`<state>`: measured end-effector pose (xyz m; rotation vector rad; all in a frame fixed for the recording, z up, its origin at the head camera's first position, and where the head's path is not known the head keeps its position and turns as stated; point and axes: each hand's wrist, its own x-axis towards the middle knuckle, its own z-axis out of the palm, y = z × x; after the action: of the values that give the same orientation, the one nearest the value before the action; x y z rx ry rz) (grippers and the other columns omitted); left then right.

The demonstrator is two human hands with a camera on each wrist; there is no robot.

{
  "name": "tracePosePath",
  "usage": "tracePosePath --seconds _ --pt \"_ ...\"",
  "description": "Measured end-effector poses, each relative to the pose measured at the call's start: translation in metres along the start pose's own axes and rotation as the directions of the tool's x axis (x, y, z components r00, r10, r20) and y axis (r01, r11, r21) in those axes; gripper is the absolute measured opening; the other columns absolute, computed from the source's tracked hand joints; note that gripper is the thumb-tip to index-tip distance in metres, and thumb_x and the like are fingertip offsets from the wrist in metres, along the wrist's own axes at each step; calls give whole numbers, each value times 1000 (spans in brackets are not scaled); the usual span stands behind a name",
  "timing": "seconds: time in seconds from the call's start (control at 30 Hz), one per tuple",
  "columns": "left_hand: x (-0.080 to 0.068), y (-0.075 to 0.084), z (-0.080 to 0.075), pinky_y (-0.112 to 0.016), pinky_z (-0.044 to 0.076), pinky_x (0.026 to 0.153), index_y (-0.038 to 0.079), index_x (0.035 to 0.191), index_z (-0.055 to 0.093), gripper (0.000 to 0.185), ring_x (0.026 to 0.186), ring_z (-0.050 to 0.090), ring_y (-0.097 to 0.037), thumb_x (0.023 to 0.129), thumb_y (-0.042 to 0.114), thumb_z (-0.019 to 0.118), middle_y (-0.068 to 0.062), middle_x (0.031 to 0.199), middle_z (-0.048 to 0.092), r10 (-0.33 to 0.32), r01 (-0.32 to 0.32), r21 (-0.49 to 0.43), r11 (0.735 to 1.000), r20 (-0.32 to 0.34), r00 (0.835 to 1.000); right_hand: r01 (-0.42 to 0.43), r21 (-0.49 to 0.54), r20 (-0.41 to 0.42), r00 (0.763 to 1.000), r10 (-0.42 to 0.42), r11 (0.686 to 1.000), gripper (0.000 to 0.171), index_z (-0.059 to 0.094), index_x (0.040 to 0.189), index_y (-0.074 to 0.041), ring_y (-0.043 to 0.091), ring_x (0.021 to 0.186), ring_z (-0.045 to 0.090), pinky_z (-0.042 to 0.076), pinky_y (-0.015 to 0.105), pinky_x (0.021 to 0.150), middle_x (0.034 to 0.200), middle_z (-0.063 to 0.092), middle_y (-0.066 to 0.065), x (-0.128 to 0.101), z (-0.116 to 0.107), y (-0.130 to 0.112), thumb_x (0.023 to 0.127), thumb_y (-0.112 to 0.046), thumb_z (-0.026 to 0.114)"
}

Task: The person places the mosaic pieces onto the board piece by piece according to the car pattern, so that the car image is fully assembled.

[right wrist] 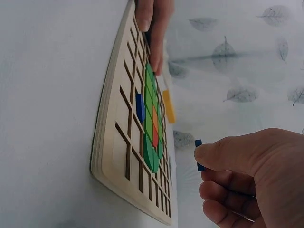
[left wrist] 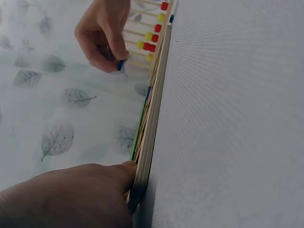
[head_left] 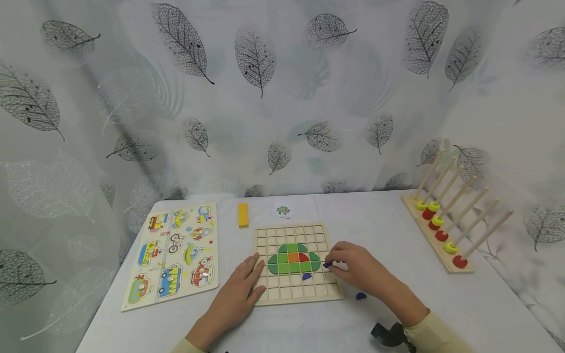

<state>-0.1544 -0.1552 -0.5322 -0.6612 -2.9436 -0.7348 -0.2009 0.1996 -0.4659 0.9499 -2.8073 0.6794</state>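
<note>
The small card's (head_left: 283,209) picture is too small to tell

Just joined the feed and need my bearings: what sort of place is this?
Probably a staged tabletop play or recording corner, not a lived-in room. A leaf-print curtain screens off the back and sides, and the white-covered table holds only wooden children's toys: a grid puzzle board, a vehicle peg puzzle and a bead-and-rod rack.
</note>
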Motion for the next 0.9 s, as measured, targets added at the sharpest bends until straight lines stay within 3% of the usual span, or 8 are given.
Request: tracePosePath --seconds 0.5,0.9 --pt "-1 -2 1 -51 29 130 5 165 45 66 162 28 -31 110 36 64 -11 176 31 -1 1 11 1000 -11 1000 11 34 60 998 -13 999 16 83 101 -21 7 95 61 62 29 84 102 65 -13 9 13 -18 91 -10 89" --pt "-1 0 -1 -51 30 129 5 164 46 65 162 29 -31 110 34 66 -12 175 32 6 -6 -5 1000 -23 1000 48 29 121 991 -51 998 14 84 99 -19 4 90 57 59 28 80 98 63 -14 13 32 -22 90 -9 89"
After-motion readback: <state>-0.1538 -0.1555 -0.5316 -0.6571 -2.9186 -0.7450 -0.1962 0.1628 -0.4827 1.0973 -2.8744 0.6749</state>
